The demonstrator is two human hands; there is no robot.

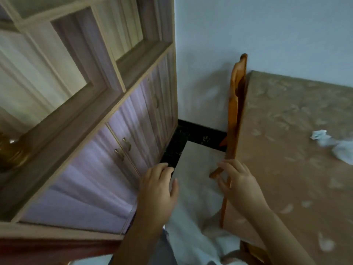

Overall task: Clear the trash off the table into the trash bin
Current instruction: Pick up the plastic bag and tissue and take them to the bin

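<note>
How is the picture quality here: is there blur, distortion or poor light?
Head view: dim, bluish light with soft shadows on the wall; wide-angle bending tilts the cabinet; motion blur softens both the left hand and right hand; the crumpled paper on the table lies at the frame edge, blurred and partly cut off; no strong glare.

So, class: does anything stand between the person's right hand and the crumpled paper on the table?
Nothing visible does. The right hand is empty at the table's near left edge, by the wooden chair. Only bare patterned tablecloth lies between it and the crumpled paper further right. The trash bin is out of view, so that path cannot be judged.
</note>
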